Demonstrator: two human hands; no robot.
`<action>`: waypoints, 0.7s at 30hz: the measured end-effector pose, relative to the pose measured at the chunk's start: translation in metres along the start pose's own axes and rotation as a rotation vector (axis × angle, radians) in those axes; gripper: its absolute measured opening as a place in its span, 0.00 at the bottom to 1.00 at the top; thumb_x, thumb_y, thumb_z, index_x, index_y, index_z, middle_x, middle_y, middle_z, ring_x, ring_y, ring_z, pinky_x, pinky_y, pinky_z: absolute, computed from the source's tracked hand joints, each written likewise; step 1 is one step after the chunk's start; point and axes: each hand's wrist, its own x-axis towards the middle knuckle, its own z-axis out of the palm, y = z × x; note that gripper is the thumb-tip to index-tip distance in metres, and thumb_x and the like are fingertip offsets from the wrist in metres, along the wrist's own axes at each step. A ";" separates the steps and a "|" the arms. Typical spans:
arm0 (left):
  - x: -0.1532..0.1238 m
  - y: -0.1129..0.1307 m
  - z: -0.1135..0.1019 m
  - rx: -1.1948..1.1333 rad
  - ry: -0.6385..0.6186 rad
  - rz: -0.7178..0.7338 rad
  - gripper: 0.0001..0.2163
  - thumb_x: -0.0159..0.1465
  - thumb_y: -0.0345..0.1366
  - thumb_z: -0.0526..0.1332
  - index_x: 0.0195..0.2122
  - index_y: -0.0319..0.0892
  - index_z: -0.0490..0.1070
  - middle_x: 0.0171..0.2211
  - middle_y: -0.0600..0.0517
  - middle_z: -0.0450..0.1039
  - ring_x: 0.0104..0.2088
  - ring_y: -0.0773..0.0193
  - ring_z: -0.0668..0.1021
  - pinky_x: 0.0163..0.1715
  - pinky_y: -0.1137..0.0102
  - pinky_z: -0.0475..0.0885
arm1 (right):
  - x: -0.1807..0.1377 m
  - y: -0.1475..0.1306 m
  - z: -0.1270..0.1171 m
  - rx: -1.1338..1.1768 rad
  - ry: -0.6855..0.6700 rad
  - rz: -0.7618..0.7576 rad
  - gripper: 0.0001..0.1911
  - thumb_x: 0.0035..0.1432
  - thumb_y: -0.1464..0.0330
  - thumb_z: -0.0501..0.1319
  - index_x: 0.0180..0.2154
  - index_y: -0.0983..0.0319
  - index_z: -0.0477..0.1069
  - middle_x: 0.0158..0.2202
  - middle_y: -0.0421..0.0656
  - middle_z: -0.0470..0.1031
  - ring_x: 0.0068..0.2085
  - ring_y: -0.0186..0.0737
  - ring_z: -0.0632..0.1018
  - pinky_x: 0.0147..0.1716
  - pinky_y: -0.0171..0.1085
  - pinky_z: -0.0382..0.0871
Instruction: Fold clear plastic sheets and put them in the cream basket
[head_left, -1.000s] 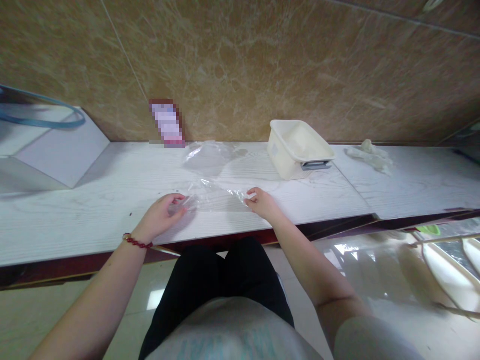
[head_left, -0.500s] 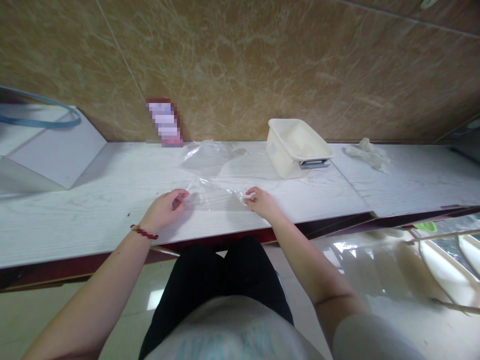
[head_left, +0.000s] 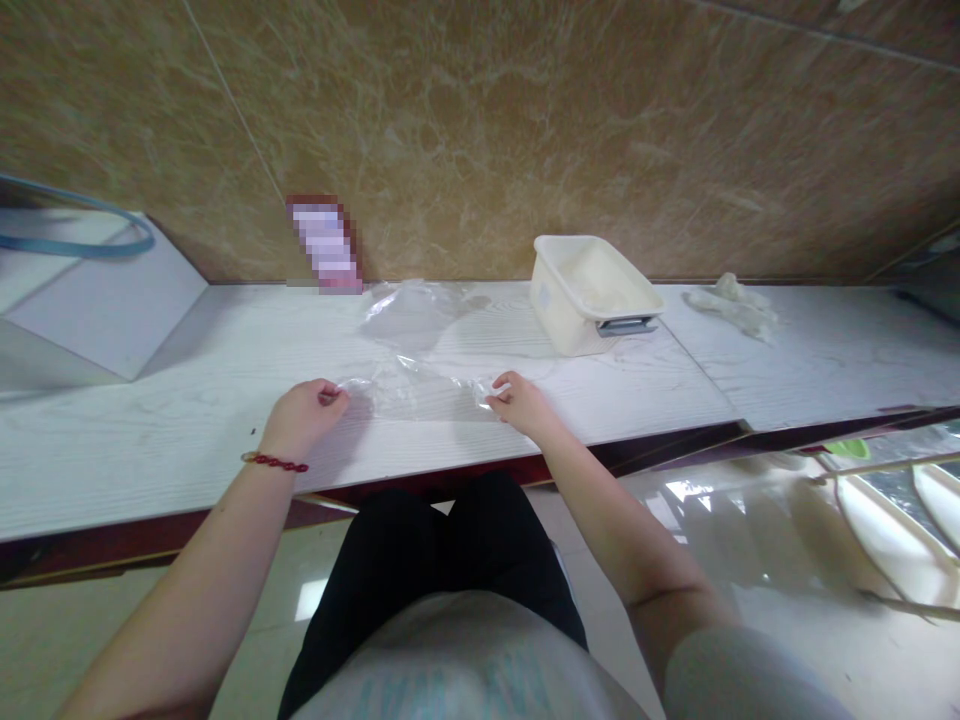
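A clear plastic bag (head_left: 416,385) lies flat on the white wood-grain table (head_left: 187,400), stretched between my two hands. My left hand (head_left: 300,418), with a red bead bracelet at the wrist, pinches the bag's left corner. The bag's right edge is pinched by my right hand (head_left: 519,402). More clear plastic film (head_left: 409,310) lies behind it, toward the wall.
A cream plastic tub (head_left: 589,292) stands at the back right of the table. Crumpled clear gloves or film (head_left: 735,305) lie further right. A white box (head_left: 82,300) with a blue strap sits at the left. A small card (head_left: 324,243) leans on the marble wall.
My left hand has drawn the bag's left corner further left, spreading the bag wider. My right hand has stayed nearly in place.
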 end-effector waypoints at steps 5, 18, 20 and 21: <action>-0.003 -0.001 -0.012 0.055 -0.118 -0.018 0.17 0.54 0.46 0.51 0.32 0.38 0.70 0.29 0.47 0.72 0.31 0.58 0.73 0.29 0.69 0.64 | 0.003 0.005 0.003 0.026 0.028 -0.018 0.12 0.48 0.69 0.59 0.35 0.59 0.58 0.20 0.33 0.70 0.23 0.30 0.71 0.25 0.29 0.60; 0.000 0.002 -0.008 -0.010 -0.125 -0.002 0.17 0.54 0.47 0.52 0.31 0.39 0.70 0.28 0.50 0.73 0.29 0.61 0.72 0.28 0.71 0.64 | 0.008 -0.001 0.001 -0.107 0.049 0.022 0.09 0.50 0.70 0.57 0.35 0.60 0.59 0.22 0.36 0.70 0.25 0.31 0.70 0.25 0.30 0.58; 0.000 0.001 -0.007 -0.019 -0.120 0.016 0.17 0.55 0.47 0.52 0.32 0.40 0.70 0.30 0.50 0.73 0.30 0.61 0.72 0.29 0.71 0.64 | 0.009 0.000 0.002 -0.117 0.044 0.022 0.10 0.49 0.71 0.57 0.36 0.60 0.59 0.23 0.36 0.70 0.25 0.31 0.70 0.25 0.30 0.58; 0.000 0.001 -0.006 -0.026 -0.116 0.022 0.16 0.55 0.47 0.51 0.32 0.40 0.70 0.30 0.50 0.74 0.30 0.61 0.73 0.29 0.71 0.64 | 0.009 0.000 0.002 -0.119 0.048 0.021 0.10 0.49 0.71 0.57 0.36 0.60 0.59 0.23 0.36 0.70 0.25 0.31 0.70 0.25 0.30 0.57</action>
